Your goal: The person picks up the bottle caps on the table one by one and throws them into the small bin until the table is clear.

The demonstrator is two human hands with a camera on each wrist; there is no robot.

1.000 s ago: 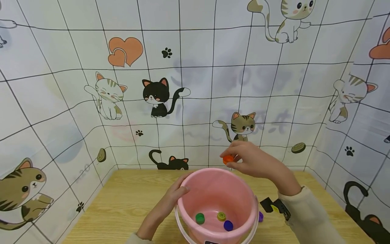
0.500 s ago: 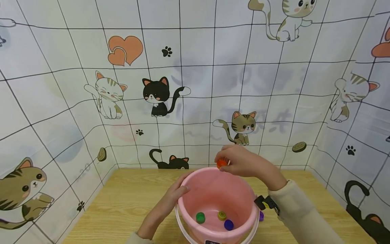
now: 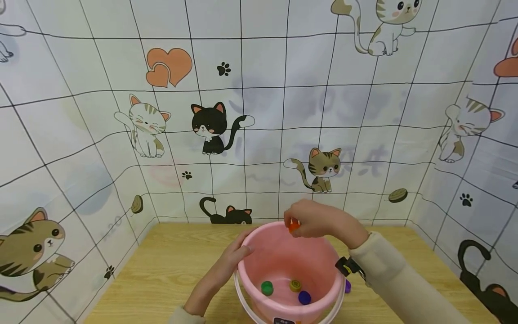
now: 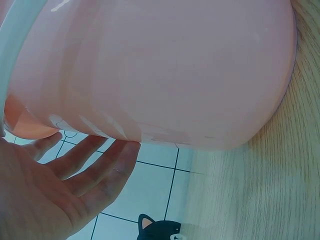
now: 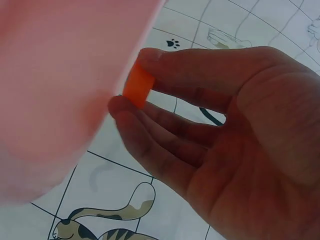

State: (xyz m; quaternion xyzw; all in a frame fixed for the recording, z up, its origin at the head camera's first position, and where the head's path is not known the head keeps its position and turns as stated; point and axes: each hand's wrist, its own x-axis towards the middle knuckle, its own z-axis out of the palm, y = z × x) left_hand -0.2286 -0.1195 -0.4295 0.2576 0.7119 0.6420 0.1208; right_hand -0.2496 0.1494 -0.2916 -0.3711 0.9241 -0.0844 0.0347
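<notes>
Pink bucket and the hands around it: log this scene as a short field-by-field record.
container: pink bucket with white handle
support: wood-grain table
inside: green cap, yellow cap, dark blue cap
left hand: holds the bucket's rim
right hand: pinches orange cap by the far rim; rim contact unclear
beside bucket: purple object, partly hidden
backdrop: white grid with cartoon cats
</notes>
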